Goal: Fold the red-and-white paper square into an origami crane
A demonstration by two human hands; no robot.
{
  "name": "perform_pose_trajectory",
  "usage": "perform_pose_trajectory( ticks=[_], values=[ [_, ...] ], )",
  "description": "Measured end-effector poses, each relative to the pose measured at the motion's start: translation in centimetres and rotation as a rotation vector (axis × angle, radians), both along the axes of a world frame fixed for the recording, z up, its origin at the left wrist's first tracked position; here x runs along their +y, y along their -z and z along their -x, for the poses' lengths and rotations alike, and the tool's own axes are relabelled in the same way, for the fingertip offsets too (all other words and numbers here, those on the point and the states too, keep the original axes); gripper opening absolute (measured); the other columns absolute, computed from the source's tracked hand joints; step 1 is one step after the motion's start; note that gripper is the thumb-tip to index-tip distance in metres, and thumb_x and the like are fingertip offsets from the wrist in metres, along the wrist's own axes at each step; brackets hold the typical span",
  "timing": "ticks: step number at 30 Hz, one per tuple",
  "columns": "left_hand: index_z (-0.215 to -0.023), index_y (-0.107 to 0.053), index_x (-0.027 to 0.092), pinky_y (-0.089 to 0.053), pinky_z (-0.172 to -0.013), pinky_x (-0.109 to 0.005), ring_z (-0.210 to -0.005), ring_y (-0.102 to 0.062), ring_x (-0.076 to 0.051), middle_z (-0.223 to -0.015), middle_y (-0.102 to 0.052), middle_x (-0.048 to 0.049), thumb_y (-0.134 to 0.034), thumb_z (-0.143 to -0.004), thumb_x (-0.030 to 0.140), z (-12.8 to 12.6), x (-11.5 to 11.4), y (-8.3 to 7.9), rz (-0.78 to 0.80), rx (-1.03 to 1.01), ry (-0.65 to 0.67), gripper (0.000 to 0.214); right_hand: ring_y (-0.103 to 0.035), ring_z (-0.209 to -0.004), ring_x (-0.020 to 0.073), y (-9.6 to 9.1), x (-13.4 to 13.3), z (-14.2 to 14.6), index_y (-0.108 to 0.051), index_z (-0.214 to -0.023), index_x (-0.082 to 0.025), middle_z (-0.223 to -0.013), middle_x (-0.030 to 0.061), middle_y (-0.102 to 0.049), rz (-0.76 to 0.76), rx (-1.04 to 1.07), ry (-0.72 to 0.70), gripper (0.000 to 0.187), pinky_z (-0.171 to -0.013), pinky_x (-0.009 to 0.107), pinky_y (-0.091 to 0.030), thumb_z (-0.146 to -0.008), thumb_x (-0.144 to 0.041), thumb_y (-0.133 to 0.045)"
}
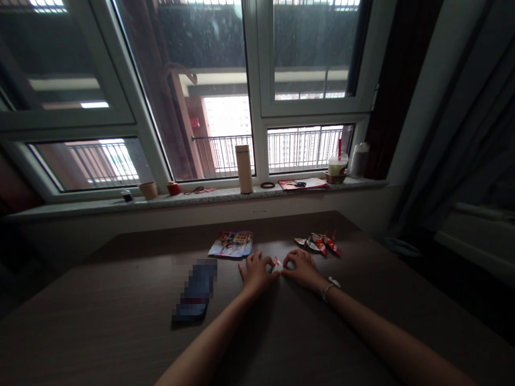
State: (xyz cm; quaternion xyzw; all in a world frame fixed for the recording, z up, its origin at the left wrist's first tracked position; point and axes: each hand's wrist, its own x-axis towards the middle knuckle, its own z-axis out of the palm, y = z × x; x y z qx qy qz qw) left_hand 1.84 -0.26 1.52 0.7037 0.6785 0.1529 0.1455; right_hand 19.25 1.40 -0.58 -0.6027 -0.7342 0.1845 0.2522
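Observation:
A small piece of folded paper [277, 265], white with red, is pinched between my two hands just above or on the dark table [120, 289]. My left hand [256, 272] grips its left side with thumb and forefinger, the other fingers bent outward. On the opposite side my right hand [302, 268] pinches it the same way; a pale bracelet circles that wrist. Beyond my right hand sit several folded paper cranes [319, 243] in red and white. A stack of colourful printed paper sheets [232, 244] lies past my left hand. Fine folds in the held paper are too small to make out.
A dark phone-like object [195, 292], blurred out, lies left of my left arm. The windowsill [217, 194] holds a beige thermos [243, 169], a paper cup [148, 190], scissors [298, 184] on papers, a drink cup with a straw [338, 163] and a grey bottle [359, 161].

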Motion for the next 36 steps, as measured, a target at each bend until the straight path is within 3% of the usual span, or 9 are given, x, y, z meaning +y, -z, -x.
perform_pose_trajectory(
  ticks=[10,25,36],
  values=[
    [-0.101,-0.068,0.034,-0.011,-0.114,-0.065,-0.143,-0.027,-0.032,-0.152,-0.04,-0.0012,-0.065,-0.078,0.045,0.5,-0.1,0.3,-0.008,-0.022,0.02,0.026,-0.041,-0.128,0.0278,-1.2,-0.3,-0.9,-0.07,-0.099,-0.034,-0.129,0.0008,-0.055,0.041,-0.073,-0.088,0.021,-0.108,0.046,-0.027,-0.08,-0.043,-0.067],
    [-0.098,-0.07,0.034,-0.013,-0.115,-0.06,-0.141,-0.03,-0.033,-0.151,-0.043,0.0002,-0.064,-0.078,0.046,0.2,-0.4,0.9,-0.08,-0.001,-0.011,0.024,-0.044,-0.123,0.0256,-0.6,-0.6,-0.3,-0.07,-0.098,-0.032,-0.124,0.001,-0.057,-0.002,-0.04,-0.032,0.022,-0.106,0.042,-0.029,-0.078,-0.042,-0.067],
    [-0.103,-0.071,0.037,-0.017,-0.116,-0.053,-0.141,-0.03,-0.031,-0.15,-0.044,0.0029,-0.062,-0.078,0.044,0.8,-0.5,0.1,-0.034,0.005,0.001,0.026,-0.045,-0.125,0.0258,-0.9,-0.4,-0.8,-0.071,-0.096,-0.032,-0.125,0.0013,-0.057,0.023,-0.028,-0.065,0.02,-0.106,0.041,-0.029,-0.078,-0.038,-0.067]
  ],
)
